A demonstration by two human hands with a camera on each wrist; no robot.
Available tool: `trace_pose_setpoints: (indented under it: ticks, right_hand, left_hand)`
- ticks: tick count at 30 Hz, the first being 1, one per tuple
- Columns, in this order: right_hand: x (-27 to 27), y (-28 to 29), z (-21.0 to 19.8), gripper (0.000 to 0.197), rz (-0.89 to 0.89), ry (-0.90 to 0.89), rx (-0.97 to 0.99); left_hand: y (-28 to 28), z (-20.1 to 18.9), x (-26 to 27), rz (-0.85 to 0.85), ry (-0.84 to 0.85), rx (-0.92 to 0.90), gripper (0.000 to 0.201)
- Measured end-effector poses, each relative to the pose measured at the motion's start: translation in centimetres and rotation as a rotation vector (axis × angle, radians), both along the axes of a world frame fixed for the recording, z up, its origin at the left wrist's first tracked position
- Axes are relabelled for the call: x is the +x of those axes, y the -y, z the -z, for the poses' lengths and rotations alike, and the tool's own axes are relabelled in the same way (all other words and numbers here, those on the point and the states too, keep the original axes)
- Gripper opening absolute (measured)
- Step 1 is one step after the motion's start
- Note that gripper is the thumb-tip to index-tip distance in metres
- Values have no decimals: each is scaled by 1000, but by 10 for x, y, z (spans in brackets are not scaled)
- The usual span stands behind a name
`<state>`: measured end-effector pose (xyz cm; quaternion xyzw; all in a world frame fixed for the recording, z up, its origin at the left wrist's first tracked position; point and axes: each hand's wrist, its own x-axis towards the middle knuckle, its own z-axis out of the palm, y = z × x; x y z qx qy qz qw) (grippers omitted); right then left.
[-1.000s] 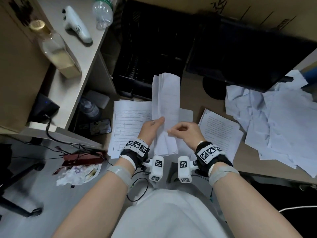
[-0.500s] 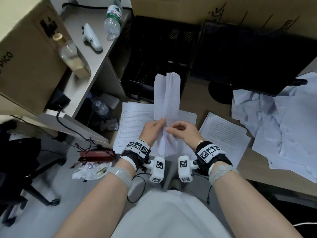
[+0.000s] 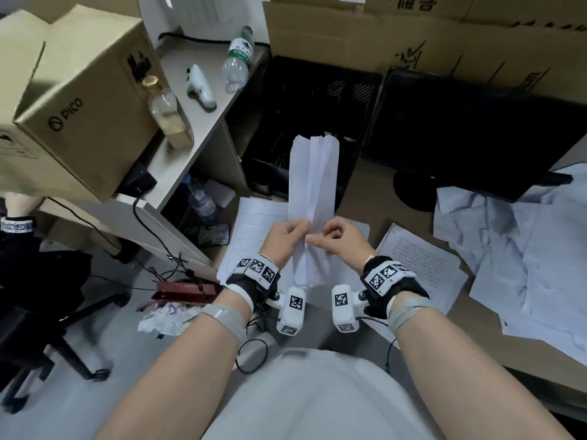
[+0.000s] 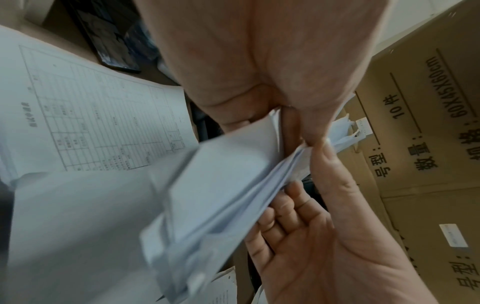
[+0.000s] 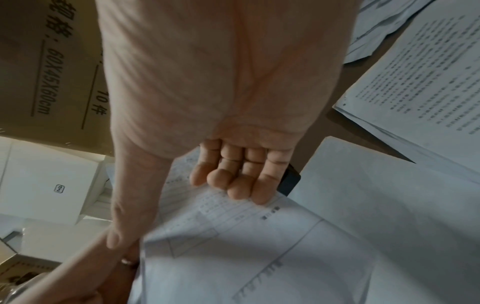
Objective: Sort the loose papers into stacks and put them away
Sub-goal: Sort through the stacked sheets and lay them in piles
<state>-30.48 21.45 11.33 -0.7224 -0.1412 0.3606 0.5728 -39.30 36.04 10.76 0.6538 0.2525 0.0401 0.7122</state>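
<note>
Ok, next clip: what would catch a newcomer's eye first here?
The bundle of papers held upright at the centre, gripped by the left hand and pinched by the right hand. Next, the crumpled heap of loose sheets sprawled over the desk at the right. Flat printed pages lie under the hands, and cardboard boxes line the back.

Head: looking down from above at both forearms and the tabletop [image 3: 365,198].
Left wrist: looking along the palm, very close.
Right wrist: likewise, very close.
Shared: the form sheet [image 3: 254,230] [image 4: 91,123] is showing in all three.
</note>
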Motion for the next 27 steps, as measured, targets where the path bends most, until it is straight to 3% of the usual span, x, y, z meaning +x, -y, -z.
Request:
trace_pose_setpoints:
  ticks: [2, 5, 11, 15, 19, 22, 25, 27]
  right_hand:
    - [1, -4, -3, 43, -20, 11, -4]
    - [2, -8, -5, 36, -35, -15, 0]
    - [0, -20, -1, 5, 33, -44, -32]
    - [3, -16, -2, 12, 116, 140, -95]
    - [12, -5, 0, 7, 153, 173, -94]
    - [11, -3, 2, 6, 100, 159, -77]
    - [5, -6, 5, 8, 34, 143, -93]
    - [5, -6, 9, 10, 48, 120, -116]
  left_hand:
    - [-5, 1, 2, -7, 0, 19, 18]
    - [-10, 4, 3, -32, -9, 18, 29]
    - [-16, 1, 0, -73, -18, 105, 12]
    - [-20, 6, 1, -163, -69, 118, 12]
    - [-21, 7, 1, -200, -100, -60, 16]
    - [-19, 5, 2, -131, -150, -94, 45]
    - [-9, -3, 1, -29, -133, 18, 32]
    - [-8, 1, 3, -50, -127, 67, 18]
